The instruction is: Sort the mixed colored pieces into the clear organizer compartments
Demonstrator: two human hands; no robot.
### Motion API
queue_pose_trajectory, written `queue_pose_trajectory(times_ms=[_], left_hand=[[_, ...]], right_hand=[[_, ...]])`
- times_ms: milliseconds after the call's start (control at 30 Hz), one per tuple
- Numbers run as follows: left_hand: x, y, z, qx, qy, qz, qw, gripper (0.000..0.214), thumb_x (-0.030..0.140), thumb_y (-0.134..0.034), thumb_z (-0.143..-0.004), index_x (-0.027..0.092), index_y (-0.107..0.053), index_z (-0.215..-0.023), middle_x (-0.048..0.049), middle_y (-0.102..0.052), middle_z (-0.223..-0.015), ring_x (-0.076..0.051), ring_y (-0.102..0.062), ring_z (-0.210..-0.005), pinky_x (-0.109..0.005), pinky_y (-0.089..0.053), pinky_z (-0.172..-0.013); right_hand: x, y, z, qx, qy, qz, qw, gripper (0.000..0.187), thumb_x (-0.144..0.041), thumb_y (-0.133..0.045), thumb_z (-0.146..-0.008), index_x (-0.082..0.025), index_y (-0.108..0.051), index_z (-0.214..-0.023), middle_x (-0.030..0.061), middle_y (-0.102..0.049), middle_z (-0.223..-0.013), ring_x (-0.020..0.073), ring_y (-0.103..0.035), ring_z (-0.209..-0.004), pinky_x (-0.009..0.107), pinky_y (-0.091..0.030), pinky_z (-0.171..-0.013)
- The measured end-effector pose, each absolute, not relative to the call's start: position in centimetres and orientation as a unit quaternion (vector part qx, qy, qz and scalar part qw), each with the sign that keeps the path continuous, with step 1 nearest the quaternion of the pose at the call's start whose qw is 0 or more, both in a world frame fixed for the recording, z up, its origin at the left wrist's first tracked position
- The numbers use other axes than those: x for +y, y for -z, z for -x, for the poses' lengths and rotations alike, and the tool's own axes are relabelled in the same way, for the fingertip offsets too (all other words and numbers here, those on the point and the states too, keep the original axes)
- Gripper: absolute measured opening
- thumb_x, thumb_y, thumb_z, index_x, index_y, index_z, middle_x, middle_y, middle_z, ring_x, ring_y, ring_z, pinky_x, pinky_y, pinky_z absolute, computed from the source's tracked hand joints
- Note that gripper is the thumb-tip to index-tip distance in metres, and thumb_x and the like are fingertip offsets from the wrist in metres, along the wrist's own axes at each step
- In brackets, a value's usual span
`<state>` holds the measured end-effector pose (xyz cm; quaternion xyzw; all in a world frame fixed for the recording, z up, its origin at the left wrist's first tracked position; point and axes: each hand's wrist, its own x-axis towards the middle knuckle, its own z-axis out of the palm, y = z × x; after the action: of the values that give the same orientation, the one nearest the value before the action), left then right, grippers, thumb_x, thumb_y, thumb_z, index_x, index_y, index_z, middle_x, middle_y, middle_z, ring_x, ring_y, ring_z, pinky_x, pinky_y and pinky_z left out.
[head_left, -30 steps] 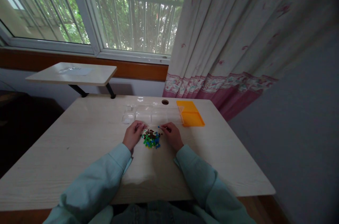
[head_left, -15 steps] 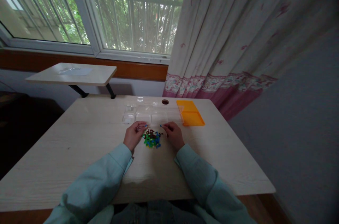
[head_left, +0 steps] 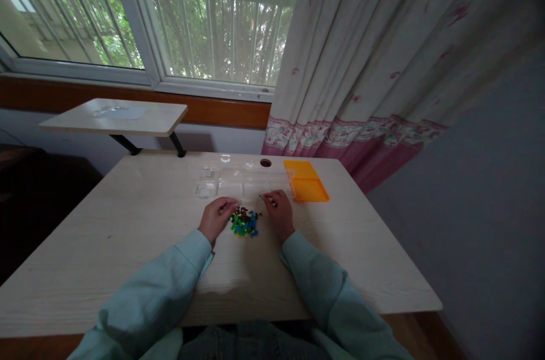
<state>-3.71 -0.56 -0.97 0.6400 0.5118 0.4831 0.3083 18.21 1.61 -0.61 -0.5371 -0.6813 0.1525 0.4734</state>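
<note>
A small heap of tiny blue, green, brown and yellow plastic pieces (head_left: 244, 224) lies on the table between my hands. My left hand (head_left: 216, 219) is at the heap's left edge, its thumb and fingertips pinched together; whatever is between them is too small to make out. To the right of the heap, my right hand (head_left: 279, 215) is raised near the clear box and pinches a tiny blue piece (head_left: 260, 196) at its fingertips. Just beyond both hands stands a clear plastic compartment box (head_left: 243, 188).
An orange two-part tray (head_left: 307, 183) touches the box's right end. Behind the box is a round cable hole (head_left: 265, 163) in the pale wooden table (head_left: 140, 246). At the back left rises a small shelf (head_left: 166, 118) with a clear packet on it. A curtain (head_left: 323, 93) hangs behind.
My right hand has moved slightly up and forward toward the clear box with the blue piece. The blue piece seen at my left fingertips no longer shows there.
</note>
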Motion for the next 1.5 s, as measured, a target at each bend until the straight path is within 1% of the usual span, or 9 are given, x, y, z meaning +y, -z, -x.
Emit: queue_pose_trajectory(times_ms=[133,300,533,667,767,967,1133,1300,1500], left_hand=[[-0.6,0.5,3.7,0.503,-0.476,-0.67,0.267,0.026,0.042,-0.059,-0.084,0.019,-0.07,-0.08,-0.003,-0.063,-0.075,-0.015,-0.056,-0.069,-0.026,-0.044,-0.065],[-0.6,0.4,3.8,0.507,-0.471,-0.675,0.256,0.029,0.041,-0.056,-0.086,0.018,-0.063,-0.07,-0.0013,-0.056,-0.069,-0.014,-0.052,-0.066,-0.025,-0.04,-0.062],[-0.6,0.4,3.8,0.501,-0.462,-0.685,0.258,0.03,0.038,-0.051,-0.089,0.018,-0.061,-0.07,-0.0011,-0.053,-0.069,-0.015,-0.049,-0.068,-0.025,-0.038,-0.064],[-0.5,0.5,3.9,0.496,-0.461,-0.69,0.254,0.031,0.038,-0.049,-0.091,0.018,-0.059,-0.069,-0.0011,-0.052,-0.069,-0.015,-0.049,-0.068,-0.026,-0.038,-0.064],[-0.5,0.5,3.9,0.493,-0.461,-0.692,0.256,0.033,0.04,-0.046,-0.092,0.019,-0.058,-0.07,-0.0014,-0.052,-0.07,-0.016,-0.05,-0.07,-0.026,-0.04,-0.066],[-0.5,0.5,3.9,0.491,-0.458,-0.697,0.25,0.034,0.04,-0.044,-0.093,0.019,-0.056,-0.069,-0.0015,-0.052,-0.07,-0.016,-0.051,-0.071,-0.027,-0.04,-0.067],[-0.5,0.6,3.6,0.489,-0.445,-0.709,0.244,0.036,0.041,-0.041,-0.094,0.019,-0.055,-0.069,-0.0021,-0.052,-0.071,-0.016,-0.051,-0.072,-0.027,-0.041,-0.068],[-0.7,0.6,3.1,0.476,-0.423,-0.732,0.244,0.036,0.039,-0.039,-0.095,0.02,-0.059,-0.073,-0.0035,-0.055,-0.074,-0.017,-0.053,-0.077,-0.029,-0.042,-0.073],[-0.8,0.6,3.1,0.476,-0.424,-0.728,0.254,0.039,0.042,-0.036,-0.096,0.019,-0.061,-0.075,-0.0044,-0.056,-0.075,-0.018,-0.054,-0.078,-0.03,-0.044,-0.075]], right_hand=[[3.1,0.4,-18.0,-0.713,-0.022,0.545,0.441,0.014,-0.03,-0.06,-0.088,-0.022,-0.071,-0.088,0.007,-0.062,-0.096,0.0221,-0.051,-0.096,0.038,-0.037,-0.089],[4.2,0.8,-17.7,-0.724,0.042,0.545,0.42,0.01,-0.029,-0.062,-0.087,-0.024,-0.071,-0.088,0.0054,-0.062,-0.102,0.0227,-0.047,-0.103,0.039,-0.03,-0.092],[4.0,0.8,-17.8,-0.731,0.028,0.555,0.395,0.013,-0.03,-0.06,-0.089,-0.023,-0.071,-0.088,0.005,-0.063,-0.101,0.0229,-0.046,-0.103,0.039,-0.028,-0.092],[3.7,0.5,-17.8,-0.73,0.013,0.546,0.412,0.017,-0.029,-0.055,-0.091,-0.023,-0.071,-0.093,0.0059,-0.063,-0.101,0.0225,-0.047,-0.102,0.039,-0.029,-0.092],[2.8,0.2,-17.4,-0.755,0.0,0.512,0.41,0.018,-0.029,-0.054,-0.092,-0.025,-0.071,-0.098,0.0058,-0.063,-0.103,0.022,-0.048,-0.102,0.039,-0.032,-0.092],[0.6,-0.1,-15.8,-0.84,-0.029,0.402,0.363,0.019,-0.032,-0.057,-0.09,-0.032,-0.071,-0.104,0.003,-0.067,-0.102,0.0217,-0.051,-0.104,0.039,-0.034,-0.096],[0.1,0.0,-15.0,-0.848,-0.032,0.384,0.363,0.024,-0.034,-0.057,-0.09,-0.031,-0.069,-0.11,0.0039,-0.068,-0.099,0.0215,-0.053,-0.1,0.039,-0.036,-0.094],[0.2,0.2,-14.9,-0.838,-0.043,0.401,0.368,0.021,-0.033,-0.056,-0.09,-0.031,-0.071,-0.106,0.004,-0.067,-0.096,0.0212,-0.053,-0.099,0.039,-0.038,-0.093],[0.5,0.5,-15.2,-0.827,-0.042,0.401,0.391,0.019,-0.029,-0.058,-0.09,-0.031,-0.072,-0.101,0.0034,-0.066,-0.092,0.0202,-0.053,-0.097,0.037,-0.037,-0.092]])
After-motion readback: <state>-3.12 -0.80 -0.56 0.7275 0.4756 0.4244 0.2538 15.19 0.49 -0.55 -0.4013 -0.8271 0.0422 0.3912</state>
